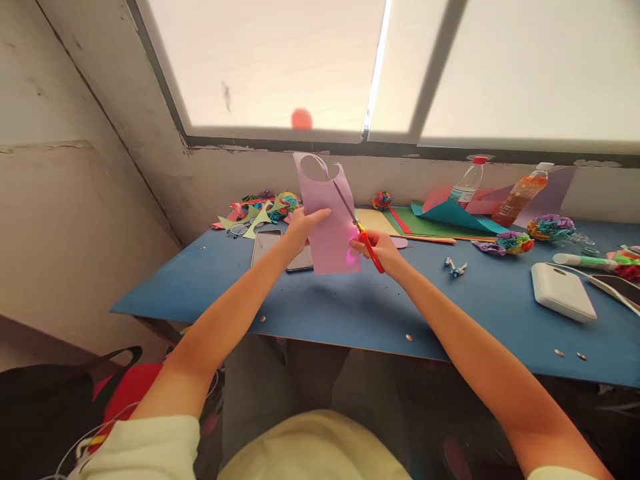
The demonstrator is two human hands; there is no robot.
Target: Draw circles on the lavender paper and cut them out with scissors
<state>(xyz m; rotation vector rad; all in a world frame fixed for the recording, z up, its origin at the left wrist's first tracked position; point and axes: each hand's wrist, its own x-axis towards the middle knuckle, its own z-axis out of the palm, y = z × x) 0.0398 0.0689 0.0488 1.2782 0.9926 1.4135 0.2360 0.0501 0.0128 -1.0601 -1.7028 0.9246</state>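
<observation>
A sheet of light purple paper is held upright above the table, with a round piece cut out of its top edge. My left hand grips its left side, thumb across the front. In my right hand is a pair of scissors with red and yellow handles. The blades point up and to the left across the right part of the sheet, towards the cut-out. Whether they are parted is hard to see. Behind the sheet lies a phone-like device, partly hidden.
The blue table stands against the window wall. Paper scraps and glasses lie back left; coloured sheets lie behind my right hand. Two bottles stand at the back right. A white power bank and pompoms lie at right.
</observation>
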